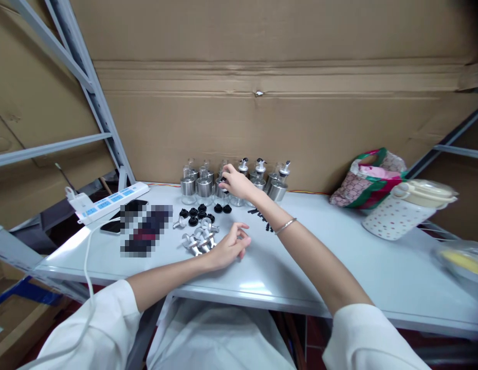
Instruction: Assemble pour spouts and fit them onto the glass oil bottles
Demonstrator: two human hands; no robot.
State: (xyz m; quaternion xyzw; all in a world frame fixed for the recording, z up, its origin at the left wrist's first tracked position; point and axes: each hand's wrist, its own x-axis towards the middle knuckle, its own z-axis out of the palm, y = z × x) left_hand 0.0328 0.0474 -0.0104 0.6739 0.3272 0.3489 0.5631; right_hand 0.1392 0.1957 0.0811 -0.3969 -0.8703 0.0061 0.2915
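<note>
A cardboard sheet [285,46], creased across and torn through at a small hole, backs the pale, shiny counter [324,257]. Against it stand bottles [204,187] of clear glass with steel bands, in rows; three towards the right wear metal spouts with black tips. The right hand [237,183] is among them, its bent fingertips at a bottle near the middle. Something dark shows there; whether the fingers grip it I cannot tell. The left hand [228,249] rests low over the counter, palm inward, fingers loosely curled and apart, holding nothing. Just left of it lie loose spouts [204,235] in a heap, with black stoppers [193,211] between them and the bottles. Small black pieces [268,225] lie partly behind the right forearm, which wears a bracelet [286,226].

Farther left are a phone [139,204], partly pixelated, and a white power strip [115,200] with blue panels, any print too small to read. A white cable [87,262] hangs over the front edge. At the right, a patterned bag [345,189] leans beside a spotted jug [401,213]. Grey metal frames [104,123] flank the counter.
</note>
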